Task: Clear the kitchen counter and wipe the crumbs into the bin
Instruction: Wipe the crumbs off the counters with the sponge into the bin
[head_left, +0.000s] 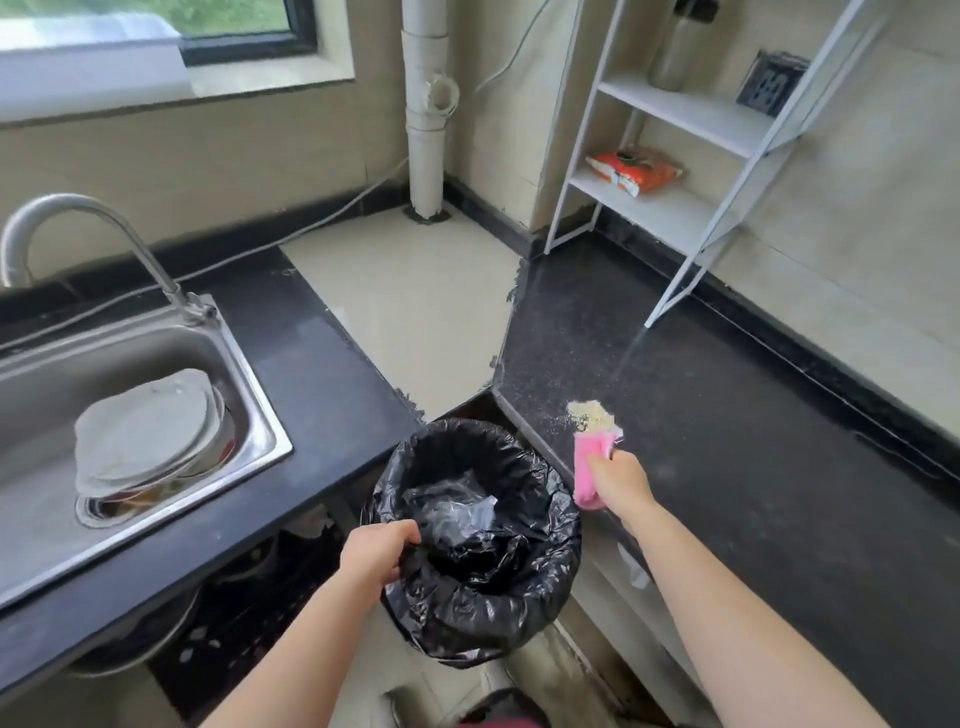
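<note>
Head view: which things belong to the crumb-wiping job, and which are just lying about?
Job: pink cloth in right hand; crumb pile on black counter; lined bin, held by left hand.
Lying about: orange packet on white rack; dishes in sink; tap; bottle.

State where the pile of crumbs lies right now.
In the head view, the crumbs lie on the right-side counter near its edge, just beyond the pink cloth gripped by the right hand, beside the bin.
</note>
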